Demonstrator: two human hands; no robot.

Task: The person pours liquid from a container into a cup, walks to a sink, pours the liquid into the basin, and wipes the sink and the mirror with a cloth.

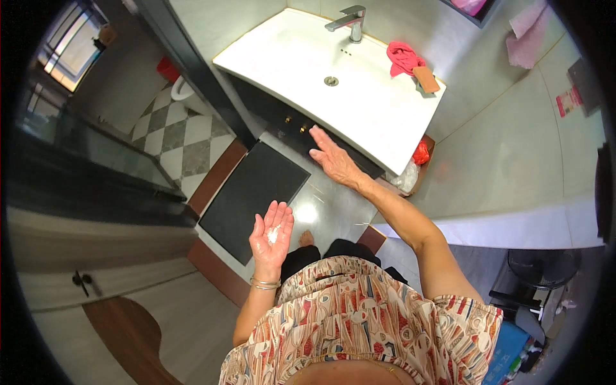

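Note:
My left hand (pixel 264 251) is held palm up over the floor, its fingers stretched out. A small patch of white stuff (pixel 273 235), foam or powder, lies on the palm; I cannot tell which. My right hand (pixel 339 164) reaches forward with straight fingers and nothing in it, beside the front edge of the white washbasin (pixel 289 64). Behind the round drain (pixel 331 81), a grey single-lever faucet (pixel 354 27) stands at the back of the basin. On the right rim rest a crumpled red cloth (pixel 403 59) and an orange-brown block (pixel 425 79), perhaps a sponge.
A dark cabinet (pixel 256 102) sits under the basin, with a box (pixel 425 168) of bags at its right. A dark mat (pixel 253 192) lies on the floor. Left is a doorway with a dark frame (pixel 205 70). A pink cloth (pixel 526 35) hangs on the right wall.

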